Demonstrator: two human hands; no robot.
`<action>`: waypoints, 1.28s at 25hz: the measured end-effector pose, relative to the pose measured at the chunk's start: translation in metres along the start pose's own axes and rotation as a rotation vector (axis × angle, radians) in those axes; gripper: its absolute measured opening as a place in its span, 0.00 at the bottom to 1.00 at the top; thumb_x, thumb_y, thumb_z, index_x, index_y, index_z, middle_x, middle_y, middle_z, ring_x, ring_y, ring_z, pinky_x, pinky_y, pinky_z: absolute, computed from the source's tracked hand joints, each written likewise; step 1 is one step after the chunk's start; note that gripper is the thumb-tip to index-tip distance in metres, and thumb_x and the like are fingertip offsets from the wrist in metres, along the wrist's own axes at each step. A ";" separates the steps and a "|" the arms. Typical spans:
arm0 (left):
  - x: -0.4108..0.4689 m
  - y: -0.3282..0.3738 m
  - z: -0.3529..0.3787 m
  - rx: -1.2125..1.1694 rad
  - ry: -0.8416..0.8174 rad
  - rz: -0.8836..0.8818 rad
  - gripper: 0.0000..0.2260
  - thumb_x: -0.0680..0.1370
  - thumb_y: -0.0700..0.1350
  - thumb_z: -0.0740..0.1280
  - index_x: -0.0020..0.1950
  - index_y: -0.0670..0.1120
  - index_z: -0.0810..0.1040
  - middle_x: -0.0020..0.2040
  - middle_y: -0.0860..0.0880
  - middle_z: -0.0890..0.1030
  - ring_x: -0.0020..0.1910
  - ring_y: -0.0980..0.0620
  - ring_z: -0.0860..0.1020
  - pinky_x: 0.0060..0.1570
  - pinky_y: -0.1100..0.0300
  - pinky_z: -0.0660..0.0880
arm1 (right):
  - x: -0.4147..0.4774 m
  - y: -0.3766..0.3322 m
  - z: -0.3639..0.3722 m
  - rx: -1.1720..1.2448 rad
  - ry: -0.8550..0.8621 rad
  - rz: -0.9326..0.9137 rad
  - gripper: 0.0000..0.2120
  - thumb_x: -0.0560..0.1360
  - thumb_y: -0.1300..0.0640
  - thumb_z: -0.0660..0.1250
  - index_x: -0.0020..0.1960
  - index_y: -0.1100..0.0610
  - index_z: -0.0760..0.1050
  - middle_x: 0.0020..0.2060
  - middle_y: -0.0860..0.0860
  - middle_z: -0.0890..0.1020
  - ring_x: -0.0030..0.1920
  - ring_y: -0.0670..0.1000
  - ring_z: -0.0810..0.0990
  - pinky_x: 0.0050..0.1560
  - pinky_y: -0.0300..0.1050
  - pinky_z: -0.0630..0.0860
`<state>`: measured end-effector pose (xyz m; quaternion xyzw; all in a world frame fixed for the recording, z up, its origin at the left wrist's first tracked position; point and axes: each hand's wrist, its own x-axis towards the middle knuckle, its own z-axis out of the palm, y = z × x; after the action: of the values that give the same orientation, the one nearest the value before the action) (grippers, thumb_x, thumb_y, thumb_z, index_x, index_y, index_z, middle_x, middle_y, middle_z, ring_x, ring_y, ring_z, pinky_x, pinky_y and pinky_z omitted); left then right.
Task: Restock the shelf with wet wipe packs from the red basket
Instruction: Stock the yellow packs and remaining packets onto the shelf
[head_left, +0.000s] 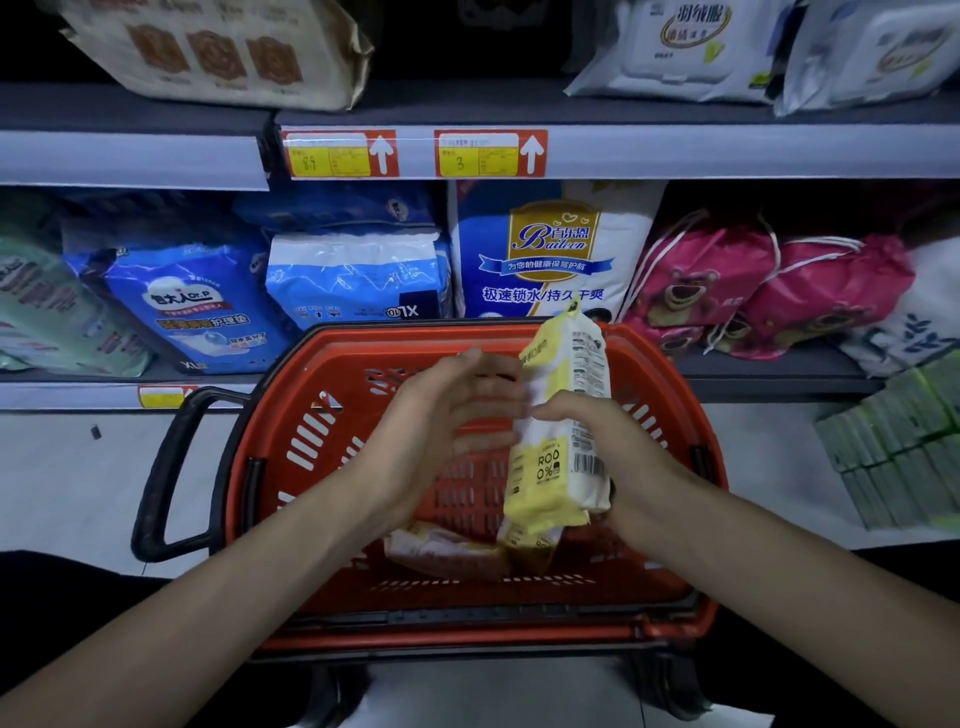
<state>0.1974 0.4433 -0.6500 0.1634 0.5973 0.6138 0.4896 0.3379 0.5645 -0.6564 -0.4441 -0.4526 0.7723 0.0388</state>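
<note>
The red basket (332, 364) stands on the floor in front of the shelves, its black handle at the left. Above its middle, my right hand (618, 457) grips a yellow and white wet wipe pack (561, 426), held upright on its end. My left hand (441, 415) is just left of the pack, fingers spread, fingertips close to its upper edge; whether they touch it is unclear from the blur. More yellow wet wipe packs (447, 551) lie on the basket floor beneath the held one.
The lower shelf (753, 374) behind the basket holds blue pad bags (208, 306), a white Baileen bag (550, 249) and pink bear drawstring bags (753, 291). White wipe packs (680, 47) lie on the upper shelf at right. Green stacked packs (904, 441) sit on the floor at right.
</note>
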 end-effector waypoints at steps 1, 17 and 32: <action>0.003 0.000 -0.001 0.032 0.031 0.015 0.17 0.85 0.51 0.61 0.62 0.43 0.83 0.55 0.41 0.86 0.56 0.45 0.84 0.53 0.51 0.82 | -0.002 0.000 -0.002 -0.006 0.020 0.002 0.18 0.70 0.57 0.76 0.60 0.52 0.82 0.46 0.56 0.88 0.48 0.60 0.88 0.49 0.57 0.85; 0.008 0.009 0.047 0.028 0.050 0.099 0.18 0.81 0.55 0.71 0.70 0.51 0.81 0.63 0.47 0.85 0.63 0.42 0.84 0.67 0.40 0.77 | -0.057 -0.034 -0.011 -0.315 0.025 -0.535 0.23 0.79 0.58 0.72 0.68 0.41 0.68 0.52 0.39 0.79 0.44 0.27 0.78 0.40 0.26 0.75; -0.003 0.109 0.111 -0.030 0.038 0.452 0.15 0.80 0.44 0.73 0.66 0.46 0.82 0.61 0.43 0.86 0.60 0.40 0.85 0.64 0.38 0.79 | -0.091 -0.074 -0.020 -0.626 0.427 -1.093 0.42 0.70 0.42 0.79 0.76 0.41 0.59 0.65 0.43 0.69 0.67 0.43 0.71 0.63 0.48 0.77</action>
<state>0.2416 0.5260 -0.5255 0.2739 0.5457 0.7196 0.3307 0.3816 0.5791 -0.5467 -0.2840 -0.7981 0.3685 0.3830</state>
